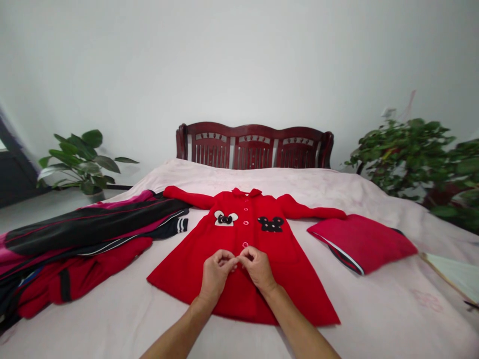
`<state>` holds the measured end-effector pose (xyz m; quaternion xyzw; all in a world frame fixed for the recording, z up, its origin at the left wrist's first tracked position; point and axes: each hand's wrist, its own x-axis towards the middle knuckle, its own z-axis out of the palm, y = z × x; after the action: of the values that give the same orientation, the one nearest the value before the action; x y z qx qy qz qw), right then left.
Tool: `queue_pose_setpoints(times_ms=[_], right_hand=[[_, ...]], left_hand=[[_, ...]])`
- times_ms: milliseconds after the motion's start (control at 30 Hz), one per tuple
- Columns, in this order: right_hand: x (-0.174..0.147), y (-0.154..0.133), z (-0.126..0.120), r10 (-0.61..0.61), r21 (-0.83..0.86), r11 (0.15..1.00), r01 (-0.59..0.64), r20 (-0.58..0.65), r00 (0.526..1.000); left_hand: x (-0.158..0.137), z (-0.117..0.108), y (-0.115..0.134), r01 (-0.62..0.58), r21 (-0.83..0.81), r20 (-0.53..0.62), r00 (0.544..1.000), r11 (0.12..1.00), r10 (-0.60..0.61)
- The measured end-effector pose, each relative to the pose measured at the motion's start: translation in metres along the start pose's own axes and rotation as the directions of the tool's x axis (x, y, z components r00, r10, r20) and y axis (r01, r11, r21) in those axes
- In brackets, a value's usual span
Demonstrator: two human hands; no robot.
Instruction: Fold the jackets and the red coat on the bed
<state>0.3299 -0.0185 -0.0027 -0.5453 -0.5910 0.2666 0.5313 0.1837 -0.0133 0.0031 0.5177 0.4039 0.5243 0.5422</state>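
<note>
A red coat lies spread flat, front up, with its collar away from me and both sleeves stretched out sideways. Round buttons run down its front. One chest patch is white with a black bow; the other patch is black with white dots. My left hand and my right hand meet at the front opening, just below the lowest visible button. Thumbs and forefingers of both are pinched together on the coat there. My fingers hide the exact spot they grip.
The coat lies on a pale pink bedsheet. Black, pink and red garments are piled at left, and a folded red garment sits under the right cuff. Behind are a dark wooden headboard and potted plants on either side.
</note>
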Motion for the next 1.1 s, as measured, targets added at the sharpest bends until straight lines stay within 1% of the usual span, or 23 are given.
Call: queue_pose_setpoints(times_ms=[133,333,433,533,667,800,867,933,967,1033,1100], right_hand=[[0.001,-0.001,0.001,0.022,0.022,1.0,-0.022,0.0,1.0],[0.003,-0.002,0.003,0.101,0.131,0.986,-0.103,0.022,0.995],[0.005,-0.001,0.001,0.132,0.163,0.977,-0.14,0.057,0.99],[0.007,-0.001,-0.002,0.132,0.176,0.973,-0.15,0.105,0.986],[0.008,-0.003,-0.004,0.126,0.218,0.963,-0.158,0.154,0.98],[0.007,-0.003,-0.005,0.138,0.28,0.941,-0.191,0.197,0.971],[0.007,-0.003,-0.006,0.149,0.32,0.922,-0.216,0.219,0.964],[0.006,-0.003,-0.009,0.168,0.389,0.89,-0.237,0.203,0.965],[0.006,-0.003,-0.01,0.179,0.426,0.871,-0.244,0.187,0.966],[0.005,-0.003,-0.011,0.198,0.467,0.847,-0.254,0.167,0.966],[0.005,-0.002,-0.01,0.2,0.441,0.858,-0.262,0.181,0.963]], left_hand=[[0.0,0.001,0.002,-0.034,0.051,-0.008,0.999,0.998,0.034],[0.0,0.001,0.004,-0.103,0.193,0.0,0.994,0.976,0.105],[-0.001,0.0,0.005,-0.157,0.263,0.03,0.987,0.952,0.155],[-0.002,0.0,0.006,-0.185,0.259,0.079,0.982,0.948,0.171],[-0.002,0.002,0.008,-0.129,0.186,0.102,0.988,0.974,0.112],[-0.001,0.005,0.009,-0.036,0.079,0.124,0.992,0.996,0.026],[-0.001,0.005,0.009,0.013,0.012,0.153,0.988,1.0,-0.014],[0.001,0.004,0.011,0.067,-0.102,0.17,0.984,0.993,-0.049],[0.002,0.001,0.013,0.099,-0.182,0.158,0.985,0.978,-0.071],[0.009,-0.007,0.017,0.142,-0.339,0.094,0.989,0.93,-0.117],[0.018,-0.02,0.022,0.141,-0.436,0.013,0.989,0.889,-0.151]])
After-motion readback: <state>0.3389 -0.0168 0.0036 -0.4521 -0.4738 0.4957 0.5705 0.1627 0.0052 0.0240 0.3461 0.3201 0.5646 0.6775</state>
